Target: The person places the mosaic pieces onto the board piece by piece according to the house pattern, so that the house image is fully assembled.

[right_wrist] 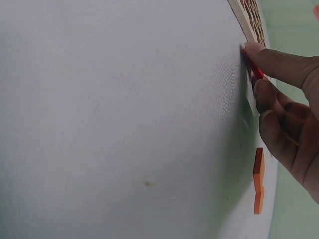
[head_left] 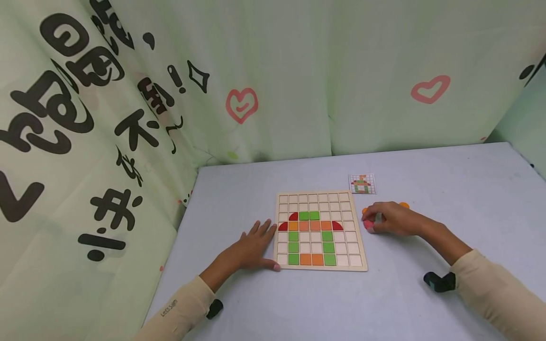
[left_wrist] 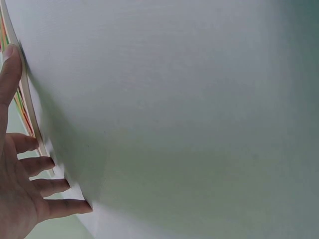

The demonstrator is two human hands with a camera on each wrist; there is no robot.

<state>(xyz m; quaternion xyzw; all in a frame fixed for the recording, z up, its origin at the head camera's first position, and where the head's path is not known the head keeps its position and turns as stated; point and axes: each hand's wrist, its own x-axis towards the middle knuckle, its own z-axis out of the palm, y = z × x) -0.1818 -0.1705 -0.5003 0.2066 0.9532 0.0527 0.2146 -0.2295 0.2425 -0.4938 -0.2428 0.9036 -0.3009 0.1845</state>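
Note:
A square wooden grid board [head_left: 342, 259] lies on the table, with green and orange squares and red rounded pieces filling some of its cells. My left hand [head_left: 254, 248] rests beside the board's left side with fingers spread. Its thumb touches the lower left corner, and the left wrist view has the fingers along the board's edge. Just right of the board, my right hand [head_left: 396, 219] pinches a red piece [right_wrist: 253, 63] between thumb and fingers, low over the tabletop. Part of this piece is hidden by the fingers.
A small pattern card [head_left: 362, 183] with a coloured grid lies behind the board's upper right corner. Orange pieces [right_wrist: 258, 170] lie on the white table [head_left: 239, 189] near the right hand. A pale curtain [head_left: 290, 94] hangs behind and to the left.

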